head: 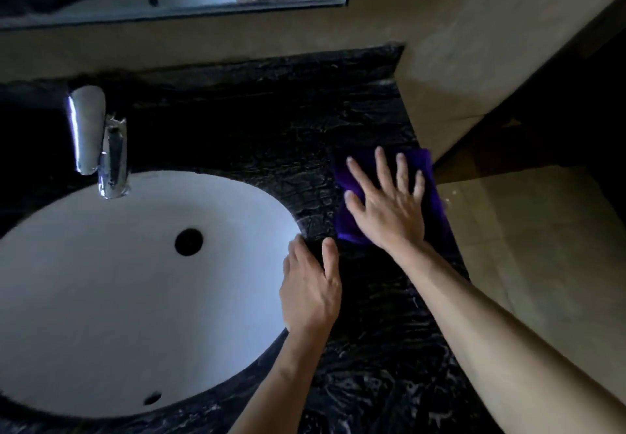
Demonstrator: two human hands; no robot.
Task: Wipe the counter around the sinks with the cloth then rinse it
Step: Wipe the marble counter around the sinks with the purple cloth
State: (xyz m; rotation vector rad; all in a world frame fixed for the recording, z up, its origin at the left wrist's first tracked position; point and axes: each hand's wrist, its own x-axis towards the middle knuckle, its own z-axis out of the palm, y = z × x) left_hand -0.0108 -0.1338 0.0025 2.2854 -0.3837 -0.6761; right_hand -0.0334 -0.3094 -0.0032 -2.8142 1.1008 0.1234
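Forearms came in from the lower right of the view, yours, both bare and both reaching forward over the dark marbled surface [257, 122]. Your right arm stretched long and straight toward the far right edge of the surface, wrist level, palm down. Your right hand [389, 206] lay flat on the purple cloth [430, 169], fingers straight and spread wide, thumb out to the left, pressing the cloth against the surface rather than gripping it. The cloth sat spread out near the right edge of the surface, close to where the beige wall [474, 44] turns the corner, and well to the right of the sink [101, 264].

Your left arm was bent in closer to you, rising from the bottom of the view. Your left hand [310, 284] rested palm down at the right rim of the white oval sink, fingers straight and held close together, thumb apart from them on the cloth side. Its fingertips pointed away from you along the strip of surface between basin and cloth. It held nothing. A narrow gap separated its thumb from the near corner of the cloth.

The chrome tap [101, 142] stood behind the sink on the left, and the lower edge of a mirror [176, 10] ran along the wall above.
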